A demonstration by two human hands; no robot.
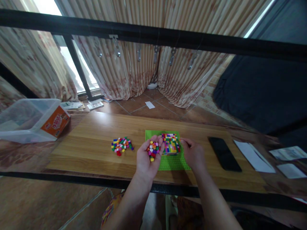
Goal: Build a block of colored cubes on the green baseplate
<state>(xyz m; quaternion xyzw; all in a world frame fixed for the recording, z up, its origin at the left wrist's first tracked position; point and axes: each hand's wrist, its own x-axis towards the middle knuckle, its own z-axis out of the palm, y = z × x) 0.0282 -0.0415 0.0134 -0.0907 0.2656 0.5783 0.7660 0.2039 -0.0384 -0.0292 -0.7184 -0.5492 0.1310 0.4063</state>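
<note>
Where cupped left hand covers baseplate, bricks blurred.

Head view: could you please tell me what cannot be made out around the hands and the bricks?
- Right hand: fingertips hidden behind its own knuckles; any brick held cannot be told.
- Left hand: cupped palm covers the lower bricks.
- Block on the baseplate: pattern too small.
- Box: cut by the left edge, label blurred.
- Phone: screen dark.
</note>
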